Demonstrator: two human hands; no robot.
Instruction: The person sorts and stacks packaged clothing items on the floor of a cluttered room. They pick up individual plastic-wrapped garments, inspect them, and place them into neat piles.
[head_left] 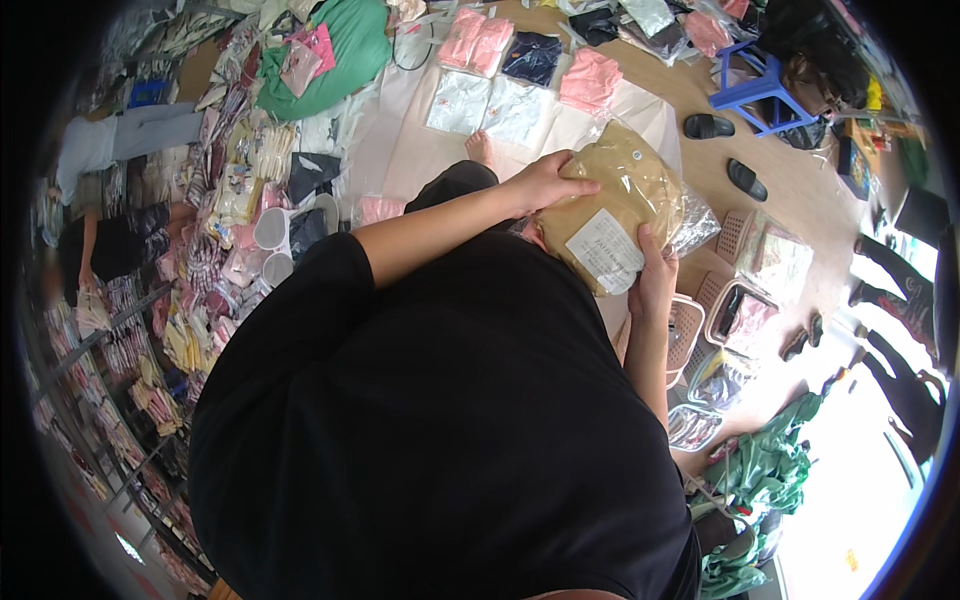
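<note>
My left hand [548, 184] grips the upper left of a tan folded garment in a clear plastic bag [625, 175], its thumb across the front. My right hand [652, 265] holds the bag's right edge, thumb on top and fingers mostly hidden. A white printed label [605, 250] is on the package. Beyond my hands, packaged pink clothing [475, 42], a navy bundle [532, 57], pale bundles [455, 100] and another pink bundle [590, 80] lie on a pale sheet [405, 120] beside my bare foot [480, 148].
Piled garments [240, 190] fill the left, where two other people [150, 140] [110, 245] are. Baskets [735, 240], loose sandals [745, 180], a blue stool [750, 75] and green fabric [770, 460] lie to the right. Dark-clothed people [895, 300] stand at the far right.
</note>
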